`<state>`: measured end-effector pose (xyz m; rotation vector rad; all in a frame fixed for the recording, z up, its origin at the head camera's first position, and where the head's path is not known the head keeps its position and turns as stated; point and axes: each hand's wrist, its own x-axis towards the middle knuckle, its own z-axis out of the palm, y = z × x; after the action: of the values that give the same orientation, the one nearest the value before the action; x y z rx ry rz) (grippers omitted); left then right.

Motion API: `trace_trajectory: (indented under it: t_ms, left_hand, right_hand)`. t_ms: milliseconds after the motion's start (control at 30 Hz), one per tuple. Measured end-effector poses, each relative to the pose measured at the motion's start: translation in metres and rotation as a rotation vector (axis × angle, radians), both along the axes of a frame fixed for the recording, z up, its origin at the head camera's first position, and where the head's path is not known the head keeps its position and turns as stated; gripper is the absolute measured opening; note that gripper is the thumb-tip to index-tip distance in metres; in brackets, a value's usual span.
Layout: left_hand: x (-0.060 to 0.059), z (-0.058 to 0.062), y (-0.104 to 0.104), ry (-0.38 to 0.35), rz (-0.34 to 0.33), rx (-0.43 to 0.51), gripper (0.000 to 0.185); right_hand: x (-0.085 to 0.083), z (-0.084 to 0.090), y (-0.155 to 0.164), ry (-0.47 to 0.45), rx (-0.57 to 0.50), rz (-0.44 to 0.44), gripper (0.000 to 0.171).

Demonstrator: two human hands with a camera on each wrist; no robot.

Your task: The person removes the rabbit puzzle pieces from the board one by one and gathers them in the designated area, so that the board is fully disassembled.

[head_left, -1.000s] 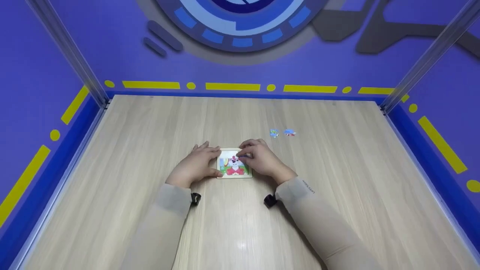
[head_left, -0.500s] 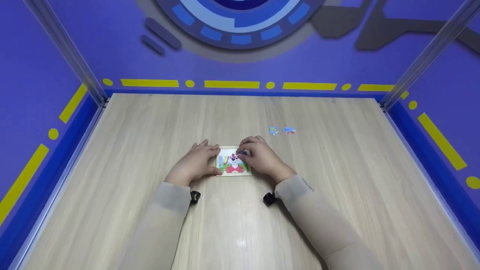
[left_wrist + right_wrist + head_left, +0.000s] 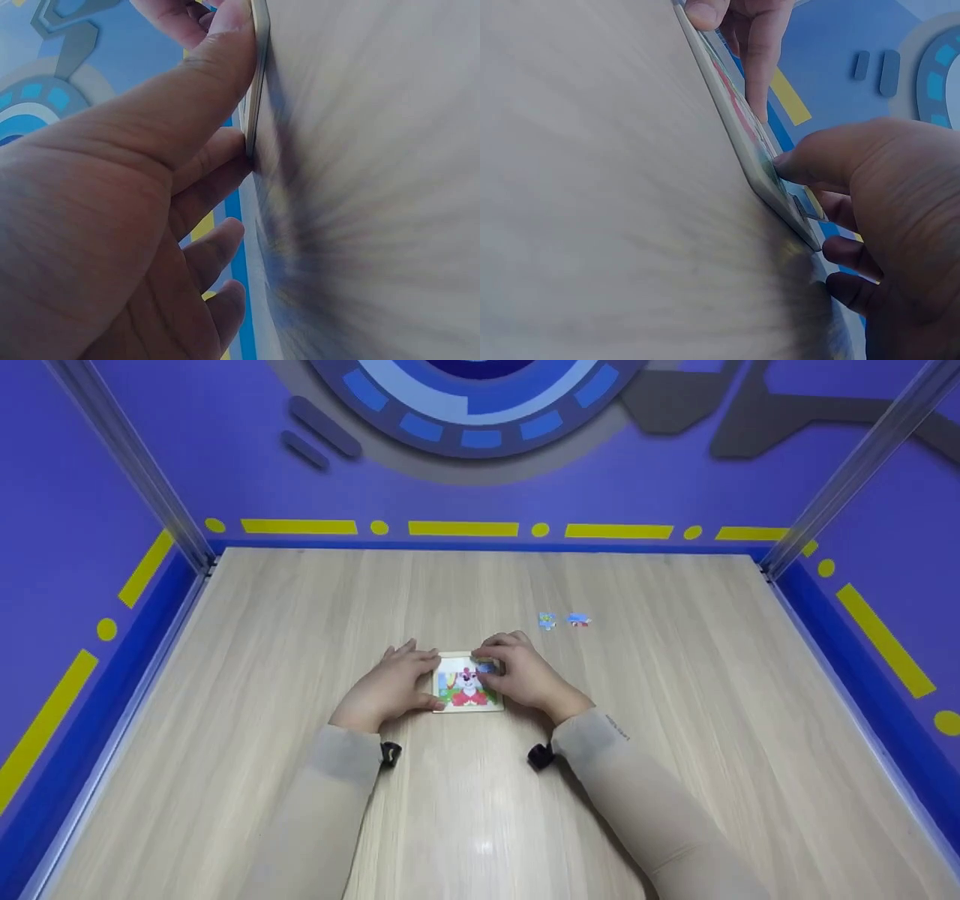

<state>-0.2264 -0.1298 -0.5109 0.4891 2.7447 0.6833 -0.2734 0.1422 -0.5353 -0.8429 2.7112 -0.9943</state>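
Puzzle (image 3: 468,699); lettering (image 3: 618,727) on right sleeve (image 3: 652,795), seemingly illegible.

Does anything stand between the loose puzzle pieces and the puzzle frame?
Yes: the right hand, over the far right corner of the puzzle frame, lies between it and the loose pieces. Nothing else visible does.

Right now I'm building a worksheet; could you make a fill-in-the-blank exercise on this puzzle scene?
The left hand holds the pale wooden rectangular tray by its ____ edge.
The right hand is over its far ____ corner.
Beyond the tray, ____ multicoloured jigsaw pieces lie on the wooden table.
The dashes low on the purple wall are ____.
Missing words: left; right; two; yellow.
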Motion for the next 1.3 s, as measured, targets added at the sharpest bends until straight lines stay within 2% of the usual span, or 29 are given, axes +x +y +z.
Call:
trace_trajectory:
  t_ms: [433,800,1033,1300]
  left_hand:
    - [-0.001,0.002,-0.002,-0.002,0.003,-0.001,0.086]
    - [-0.001,0.000,-0.001,-0.003,0.001,0.007,0.086]
    - [0.000,-0.001,0.000,0.002,0.011,0.017,0.086]
    - [0.001,0.000,0.001,-0.011,0.015,0.006,0.089]
  right_hand:
    - [-0.002,0.000,-0.002,0.004,0.010,-0.001,0.039]
    - [-0.012,0.007,0.015,0.014,-0.093,-0.075,0.035]
    - [-0.027,0.018,0.050,0.056,-0.075,-0.097,0.033]
    - [-0.048,0.029,0.111,0.063,-0.043,-0.158,0.033]
